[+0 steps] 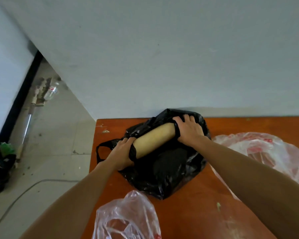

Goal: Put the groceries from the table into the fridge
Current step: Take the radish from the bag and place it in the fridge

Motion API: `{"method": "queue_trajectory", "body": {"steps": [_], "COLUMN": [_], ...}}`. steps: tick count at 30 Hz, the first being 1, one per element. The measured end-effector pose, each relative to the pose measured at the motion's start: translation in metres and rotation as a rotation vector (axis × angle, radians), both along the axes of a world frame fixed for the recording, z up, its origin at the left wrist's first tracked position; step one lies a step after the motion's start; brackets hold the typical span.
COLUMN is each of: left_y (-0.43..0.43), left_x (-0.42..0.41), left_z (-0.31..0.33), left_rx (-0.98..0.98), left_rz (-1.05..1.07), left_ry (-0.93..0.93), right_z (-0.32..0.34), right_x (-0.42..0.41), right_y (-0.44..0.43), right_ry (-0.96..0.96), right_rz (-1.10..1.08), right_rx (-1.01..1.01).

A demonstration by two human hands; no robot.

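A black plastic bag (164, 171) lies on the orange-brown table (188, 213) against the wall. A long pale yellow roll-shaped grocery item (154, 140) lies across the bag's open mouth. My left hand (121, 154) grips its near left end, with a black bag handle looped over my fingers. My right hand (188, 130) grips the far right end, and another black handle strap crosses there. What else the bag holds is hidden.
A clear plastic bag (128, 219) with red print sits at the table's near edge. A larger clear bag (266, 152) lies to the right. On the tiled floor to the left are a mop handle (27, 125), an empty bottle (51, 91) and a dark bag (0, 169).
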State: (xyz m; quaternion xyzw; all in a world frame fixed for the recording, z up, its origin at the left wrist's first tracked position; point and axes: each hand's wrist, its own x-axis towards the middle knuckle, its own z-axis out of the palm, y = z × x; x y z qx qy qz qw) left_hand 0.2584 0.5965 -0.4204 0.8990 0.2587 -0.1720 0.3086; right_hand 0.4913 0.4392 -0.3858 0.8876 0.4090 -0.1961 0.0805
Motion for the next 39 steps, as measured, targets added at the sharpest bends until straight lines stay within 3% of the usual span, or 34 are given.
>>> {"method": "queue_trajectory", "body": {"steps": [5,8,12,17,20,22,24,27,30,34,39], "left_y": [-0.015,-0.019,-0.019,-0.021,-0.022,-0.022,-0.022,-0.021,-0.023,-0.027,-0.043], "left_x": [-0.014,-0.016,-0.02,-0.02,-0.019,-0.02,-0.024,-0.029,-0.031,-0.046,-0.061], "left_z": [-0.003,-0.003,0.005,0.013,0.022,0.028,0.03,0.027,0.02,0.003,-0.013], "left_rx": [-0.095,-0.109,-0.245,-0.362,-0.437,-0.49,-0.504,-0.387,-0.194,0.093,0.357], "left_rz": [-0.069,-0.056,0.146,0.313,0.373,0.433,0.497,0.543,0.527,0.431,0.215], "left_ry": [-0.025,-0.039,-0.082,-0.1,-0.117,-0.133,-0.153,-0.179,-0.197,-0.259,-0.022], "right_z": [-0.006,-0.021,-0.017,-0.003,0.022,0.045,0.059,0.041,0.005,-0.017,-0.02], "right_x": [0.014,0.017,0.02,0.02,0.008,-0.011,-0.036,-0.075,-0.089,-0.086,-0.085], "right_y": [-0.048,-0.068,-0.079,-0.098,-0.083,-0.06,-0.034,-0.007,-0.005,-0.01,-0.004], "right_ry": [0.214,0.312,0.415,0.342,0.141,0.009,0.063,0.18,0.102,0.015,0.063], "right_rz": [-0.142,-0.182,-0.272,-0.472,-0.275,-0.067,0.154,0.389,0.46,0.465,0.416], "right_rx": [-0.127,-0.093,-0.008,-0.092,-0.063,0.091,0.193,0.077,-0.032,0.008,0.084]}}
